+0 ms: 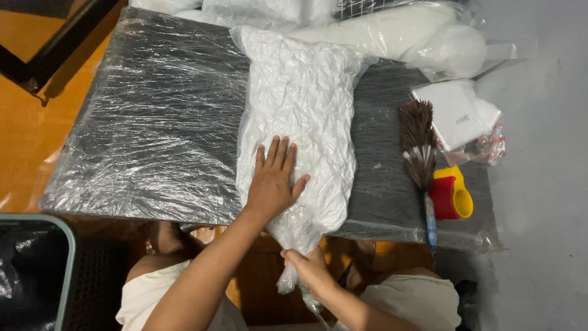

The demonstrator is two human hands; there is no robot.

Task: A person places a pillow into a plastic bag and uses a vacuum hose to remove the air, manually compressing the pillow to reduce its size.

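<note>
Fingers (277, 154) of our left hand (272, 184) lie spread and flat on the white bagged pillow (300, 116), which lies lengthwise on the wrapped grey table (153, 122). Our right hand (311, 268) pinches the bag's twisted neck below the table edge. Beside the pillow on the right we see more bagged pillows (429, 37), a white packet (456, 113), a brown feather duster (419, 147) and a yellow-red tape dispenser (452, 195).

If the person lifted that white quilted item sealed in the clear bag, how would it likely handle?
The bagged white bedding would probably sag, since it looks soft and crumpled. Likely light for its bulk: the left hand presses it flat. The glossy film may slip, though the right hand pinches the gathered neck, a surer hold.
</note>
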